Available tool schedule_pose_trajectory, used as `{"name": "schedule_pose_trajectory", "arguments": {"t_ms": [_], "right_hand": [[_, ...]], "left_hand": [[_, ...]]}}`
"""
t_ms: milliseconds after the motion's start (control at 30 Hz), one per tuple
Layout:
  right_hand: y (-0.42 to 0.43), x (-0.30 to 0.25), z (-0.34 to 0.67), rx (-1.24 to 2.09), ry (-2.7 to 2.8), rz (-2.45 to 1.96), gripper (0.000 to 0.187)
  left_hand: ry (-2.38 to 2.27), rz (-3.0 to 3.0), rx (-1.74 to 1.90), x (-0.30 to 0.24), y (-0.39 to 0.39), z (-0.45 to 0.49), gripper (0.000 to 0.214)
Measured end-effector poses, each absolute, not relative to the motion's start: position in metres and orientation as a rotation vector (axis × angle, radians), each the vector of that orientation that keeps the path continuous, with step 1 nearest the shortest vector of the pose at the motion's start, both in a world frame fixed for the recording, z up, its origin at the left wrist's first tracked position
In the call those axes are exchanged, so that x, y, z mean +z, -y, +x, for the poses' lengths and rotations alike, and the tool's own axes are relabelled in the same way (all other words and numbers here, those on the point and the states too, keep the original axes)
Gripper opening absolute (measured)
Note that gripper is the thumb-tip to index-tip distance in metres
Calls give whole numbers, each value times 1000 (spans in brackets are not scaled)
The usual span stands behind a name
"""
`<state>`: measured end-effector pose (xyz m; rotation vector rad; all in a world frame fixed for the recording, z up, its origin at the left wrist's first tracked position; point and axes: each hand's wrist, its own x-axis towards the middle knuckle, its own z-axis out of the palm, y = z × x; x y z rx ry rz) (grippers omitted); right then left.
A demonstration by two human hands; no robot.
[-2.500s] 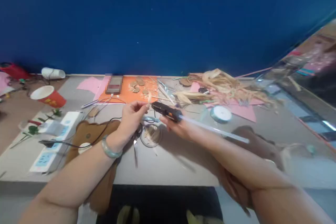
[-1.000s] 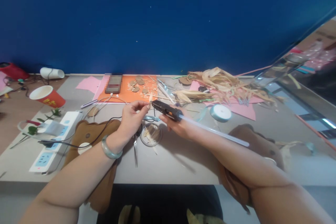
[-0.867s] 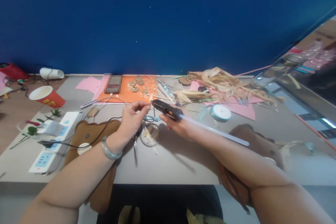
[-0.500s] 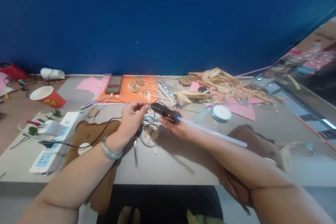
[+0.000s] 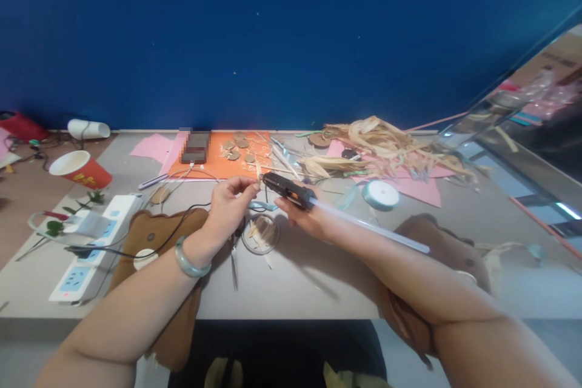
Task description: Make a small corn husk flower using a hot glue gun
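My right hand [image 5: 305, 213] is wrapped round a black hot glue gun [image 5: 287, 189], with a long clear glue stick [image 5: 373, 227] running out of its back over my forearm. The gun's nozzle points left, close to the fingertips of my left hand [image 5: 233, 201]. Those fingers pinch a small pale strip of corn husk [image 5: 259, 171] that stands upright; whether the nozzle touches it I cannot tell. Beneath my hands lies a round clear dish [image 5: 260, 234] with husk scraps in it. Small scissors [image 5: 234, 264] lie to its left.
A white power strip [image 5: 95, 248] and a red paper cup [image 5: 80, 170] stand at left. A ribbon spool [image 5: 381, 195] and a pile of dried husks [image 5: 377, 139] lie at right. Wood slices rest on an orange sheet [image 5: 218, 167]. A black cable [image 5: 182, 221] crosses the brown cloth [image 5: 168, 236].
The glue gun's nozzle has shifted very slightly while both hands keep their grips. The whole view has moved a little.
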<state>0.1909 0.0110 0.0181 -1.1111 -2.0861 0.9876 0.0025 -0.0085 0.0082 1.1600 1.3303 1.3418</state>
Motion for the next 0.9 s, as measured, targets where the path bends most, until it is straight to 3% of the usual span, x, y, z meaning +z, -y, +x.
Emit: {"name": "schedule_pose_trajectory", "arguments": {"t_ms": [633,733,900], "right_hand": [[-8,21,190,1137,2041,-1144,28],[-19,30,199,919,2043,-1206,29],[-59,34,228,271,2171,-1427,27]], "left_hand": [[-1273,1153,1423,8,5,-1,17],[-1260,1089,1422,9,4,-1,17],[-1246,1121,1470,6,2,-2,13]]}}
